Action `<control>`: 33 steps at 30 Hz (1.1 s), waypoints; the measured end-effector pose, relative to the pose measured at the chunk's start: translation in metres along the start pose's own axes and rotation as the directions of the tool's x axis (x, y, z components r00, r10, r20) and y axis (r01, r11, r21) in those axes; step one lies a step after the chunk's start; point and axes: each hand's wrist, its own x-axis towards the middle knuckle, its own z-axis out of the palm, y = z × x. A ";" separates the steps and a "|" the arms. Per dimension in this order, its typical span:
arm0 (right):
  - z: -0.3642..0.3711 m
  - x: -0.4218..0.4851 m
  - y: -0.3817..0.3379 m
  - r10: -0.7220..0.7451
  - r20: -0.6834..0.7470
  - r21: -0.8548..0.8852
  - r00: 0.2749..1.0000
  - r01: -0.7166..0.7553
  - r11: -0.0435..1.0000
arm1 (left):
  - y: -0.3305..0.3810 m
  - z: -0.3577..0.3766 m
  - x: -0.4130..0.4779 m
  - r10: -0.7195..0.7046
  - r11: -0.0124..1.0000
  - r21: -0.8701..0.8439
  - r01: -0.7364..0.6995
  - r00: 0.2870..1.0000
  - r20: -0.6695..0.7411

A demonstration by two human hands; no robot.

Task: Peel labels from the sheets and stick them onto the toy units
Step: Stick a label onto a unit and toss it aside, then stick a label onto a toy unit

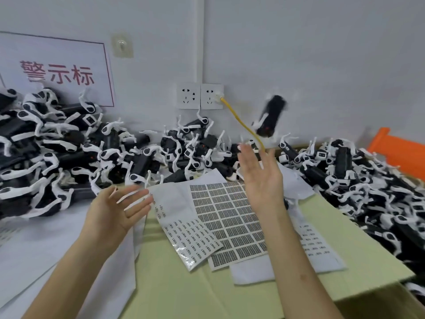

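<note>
Left hand [119,208] and right hand [262,176] spread empty, black-and-white plastic toy unit [272,116] airborne. Probably next: peel off the gridded paper label sheet [230,215].

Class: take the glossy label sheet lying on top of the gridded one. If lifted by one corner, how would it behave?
The label sheet would probably droop and bend, since it looks paper-thin and lies flat across the gridded sheet. Its shiny near corner suggests slick backing, so a push may make it slide. Likely very light.
</note>
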 end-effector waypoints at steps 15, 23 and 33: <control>-0.012 -0.019 0.072 0.381 0.137 -0.933 0.914 0.248 -0.261 | -0.011 0.018 -0.008 0.262 0.780 0.592 -0.200 0.965 -0.019; -0.022 -0.023 0.087 0.586 0.006 -0.757 0.811 0.386 -0.527 | -0.007 0.015 0.000 0.479 0.358 0.890 -0.284 0.874 0.086; -0.020 -0.025 0.088 0.561 0.013 -0.754 0.828 0.377 -0.538 | 0.036 -0.049 0.053 0.536 -0.061 0.989 0.134 0.841 -0.081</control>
